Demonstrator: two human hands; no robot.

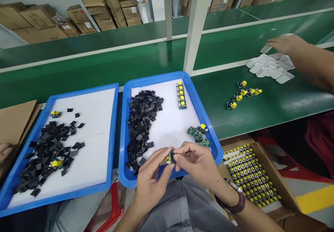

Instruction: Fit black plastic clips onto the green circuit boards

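Over the near edge of the middle blue tray [193, 96], a small green circuit board [171, 156] with a yellow part is pinched between my two hands. My left hand [153, 179] grips its left side with thumb and forefinger. On the other side, the fingertips of my right hand [197, 160] press against it; whether they also hold a small black piece is hidden. Several loose green boards [198, 135] lie near my right hand. A heap of black folded pieces [143, 120] fills the tray's left side. Farther back stands a row of boards with yellow parts [181, 95].
At left, another blue tray [112, 120] holds black pieces [49, 145] and a few boards. A co-worker's hand [284, 45] reaches over white plastic pieces [271, 64] at right. Loose boards [237, 98] lie on the green bench. Below, a carton [289, 197] holds rows of boards.
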